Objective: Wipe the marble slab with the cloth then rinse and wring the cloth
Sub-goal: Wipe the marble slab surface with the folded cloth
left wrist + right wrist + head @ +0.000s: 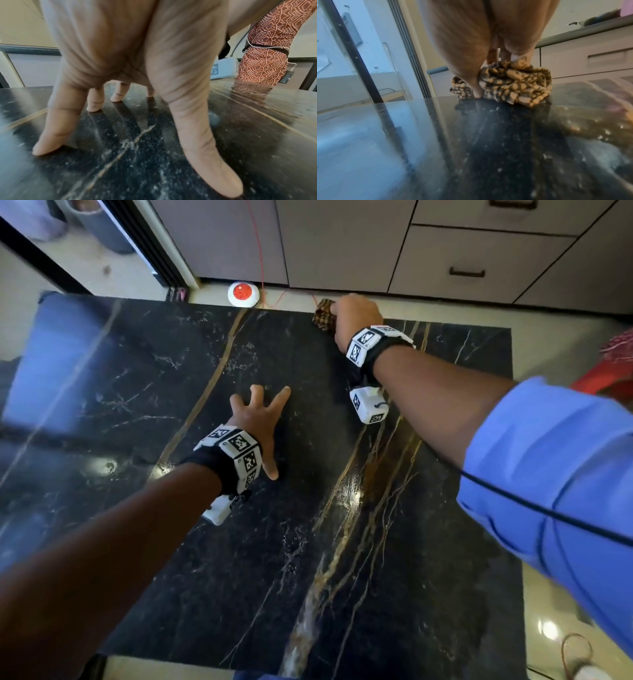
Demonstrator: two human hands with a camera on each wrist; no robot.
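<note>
The bunched cloth (323,314) is gripped by the right hand (356,320) at the far edge of the marble slab (394,525), apparently for wiping. Mid-slab, the left hand (258,422) is spread wide, 5 fingertips (93,108) planted, seemingly as bracing.

Left hand (255,419) fingers splayed, right hand (354,318) fingers clenched.

Setting: a home kitchen. Evidence: grey-mauve base cabinets (342,241) run along 12 to 2 o'clock, with handled drawers (476,261) stacked at 1 o'clock. In the right wrist view a dark countertop (583,31) tops these units. Glossy cream floor tiles (561,347) surround a black marble slab (308,508) at centre. A sliding door frame (154,251) stands at 11 o'clock.
</note>
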